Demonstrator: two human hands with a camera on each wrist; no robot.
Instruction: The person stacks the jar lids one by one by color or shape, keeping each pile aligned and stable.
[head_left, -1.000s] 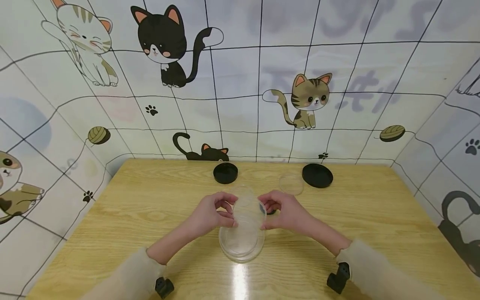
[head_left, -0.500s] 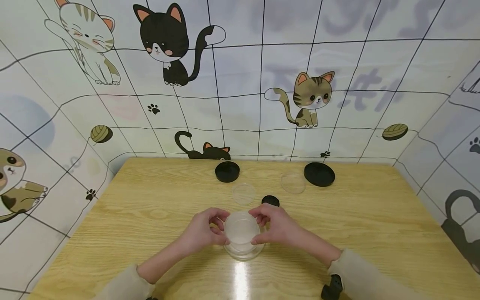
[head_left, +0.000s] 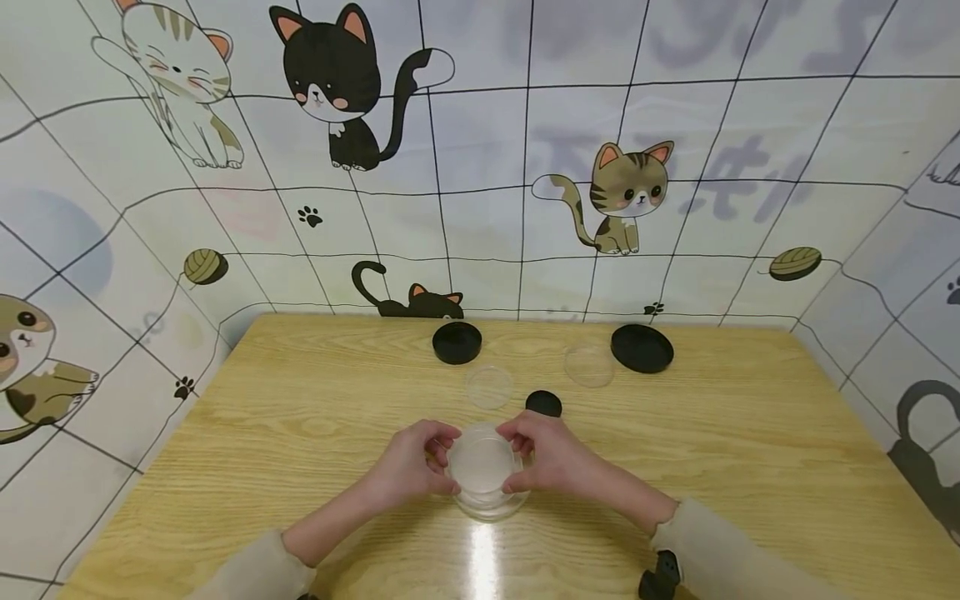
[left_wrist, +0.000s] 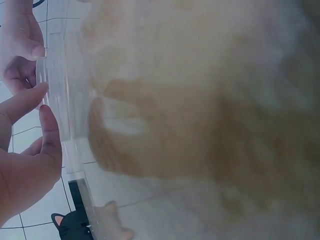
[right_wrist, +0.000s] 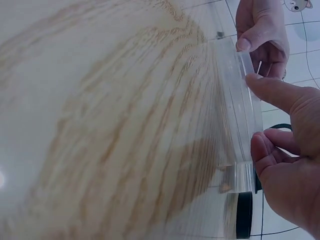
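Near the middle of the table's front, a clear round plastic dish (head_left: 483, 458) sits on top of a stack of wider clear round pieces (head_left: 491, 510). My left hand (head_left: 412, 467) holds this top dish at its left rim, thumb in front and fingers behind. On the opposite rim my right hand (head_left: 546, 454) grips it in the same way. Both wrist views show fingertips at the upper edge of the clear stack (right_wrist: 234, 95). A small black round piece (head_left: 543, 402) lies just behind the right hand, partly covered by it.
Two larger black round pieces, one left (head_left: 457, 342) and one right (head_left: 642, 348), lie at the back of the wooden table (head_left: 300, 383). Two thin clear discs, a near one (head_left: 490, 387) and a farther one (head_left: 589, 367), lie in between. A cat-print cloth wall (head_left: 480, 225) rises behind.
Both hands have brought the clear dish down and towards me, onto the stack. The small black piece has come into fuller view. Over the last half second the hands have hardly moved.
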